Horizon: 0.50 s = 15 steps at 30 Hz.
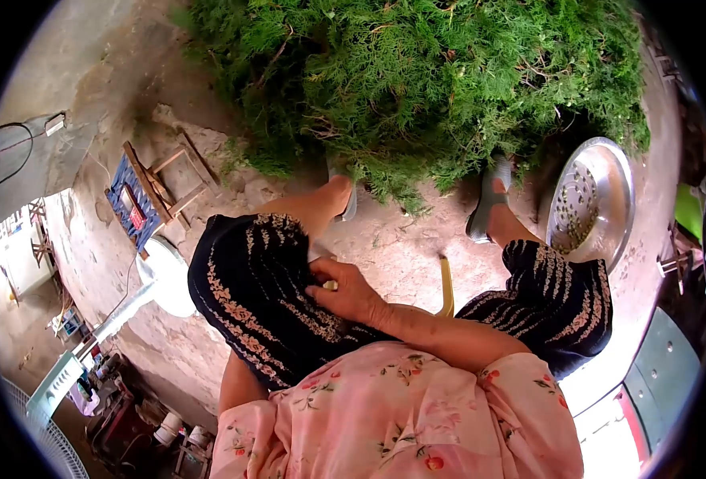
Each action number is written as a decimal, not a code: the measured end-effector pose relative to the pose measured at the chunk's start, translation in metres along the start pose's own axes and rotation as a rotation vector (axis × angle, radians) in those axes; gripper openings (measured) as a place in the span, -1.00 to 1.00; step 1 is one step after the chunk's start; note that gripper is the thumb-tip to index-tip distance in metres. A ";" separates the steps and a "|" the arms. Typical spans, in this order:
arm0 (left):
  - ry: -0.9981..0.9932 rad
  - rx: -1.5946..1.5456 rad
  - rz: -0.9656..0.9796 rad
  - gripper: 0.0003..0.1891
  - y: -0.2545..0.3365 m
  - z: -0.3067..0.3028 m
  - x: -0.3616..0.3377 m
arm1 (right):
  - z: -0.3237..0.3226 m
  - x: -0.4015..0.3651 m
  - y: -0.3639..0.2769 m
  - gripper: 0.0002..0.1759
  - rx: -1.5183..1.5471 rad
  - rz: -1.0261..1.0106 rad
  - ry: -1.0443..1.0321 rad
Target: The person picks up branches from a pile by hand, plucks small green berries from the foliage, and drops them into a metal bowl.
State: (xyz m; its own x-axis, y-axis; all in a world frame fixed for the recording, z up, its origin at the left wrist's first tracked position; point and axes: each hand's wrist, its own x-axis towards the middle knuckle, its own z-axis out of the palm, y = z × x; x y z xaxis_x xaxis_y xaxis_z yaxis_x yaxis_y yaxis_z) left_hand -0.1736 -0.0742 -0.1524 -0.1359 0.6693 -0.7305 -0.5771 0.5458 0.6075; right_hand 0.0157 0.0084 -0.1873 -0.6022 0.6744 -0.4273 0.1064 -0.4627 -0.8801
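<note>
My right hand [347, 294] rests over my left thigh, on the dark patterned trousers [257, 279]. Its fingers are curled in a pinch around a small pale-green piece [331, 285], too small to name exactly. Of my left arm [241, 385] only a part shows beside the thigh; the hand is hidden. In front of my feet lies a big heap of green conifer branches [425, 88]. To the right, a tilted metal basin [612, 203] holds many small green pieces [574, 209].
A curved yellow strip [447, 287] shows between my legs. At left stand a small folding stool [141, 195] with a dark blue seat and a red item on it, and a white round object [169, 275]. A grey-green panel [663, 379] is at lower right.
</note>
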 end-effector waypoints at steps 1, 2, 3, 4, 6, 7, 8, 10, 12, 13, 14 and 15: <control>-0.012 -0.045 -0.003 -0.59 -0.002 0.002 -0.002 | 0.006 -0.001 0.000 -0.76 0.048 0.030 0.026; -0.021 -0.083 -0.005 -0.59 -0.004 0.003 -0.003 | 0.008 -0.001 -0.002 -0.74 0.097 0.061 0.052; -0.027 -0.115 -0.001 -0.59 -0.004 0.003 -0.003 | 0.007 -0.002 -0.005 -0.74 0.147 0.067 0.049; -0.033 -0.146 0.004 -0.59 -0.004 0.004 -0.002 | 0.007 -0.001 -0.004 -0.74 0.146 0.065 0.053; -0.040 -0.196 0.019 -0.58 -0.004 0.005 -0.001 | 0.010 0.001 0.003 -0.71 0.228 0.130 0.019; -0.040 -0.218 0.025 -0.58 -0.005 0.005 -0.001 | 0.014 0.001 0.006 -0.71 0.232 0.130 0.024; -0.042 -0.242 0.034 -0.58 -0.004 0.006 0.000 | 0.018 0.001 0.009 -0.69 0.302 0.077 0.100; -0.039 -0.289 0.059 -0.58 -0.003 0.005 -0.003 | 0.017 0.001 0.004 -0.68 0.371 0.017 0.168; -0.024 -0.333 0.103 -0.57 0.000 0.003 -0.007 | 0.001 -0.002 -0.016 -0.70 0.946 0.332 0.025; -0.011 -0.356 0.132 -0.57 0.004 0.001 -0.009 | -0.003 -0.003 -0.025 -0.73 0.946 0.338 0.006; 0.000 -0.377 0.166 -0.57 0.009 -0.002 -0.011 | -0.006 -0.005 -0.031 -0.73 0.947 0.337 -0.002; 0.014 -0.394 0.202 -0.57 0.013 -0.006 -0.012 | -0.009 -0.006 -0.035 -0.75 0.896 0.312 -0.014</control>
State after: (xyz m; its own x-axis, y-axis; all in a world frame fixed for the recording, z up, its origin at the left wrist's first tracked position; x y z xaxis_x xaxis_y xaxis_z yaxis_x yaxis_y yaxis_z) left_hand -0.1847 -0.0782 -0.1378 -0.2866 0.7347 -0.6149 -0.8004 0.1691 0.5751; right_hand 0.0222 0.0256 -0.1560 -0.6593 0.4414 -0.6087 -0.3792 -0.8943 -0.2377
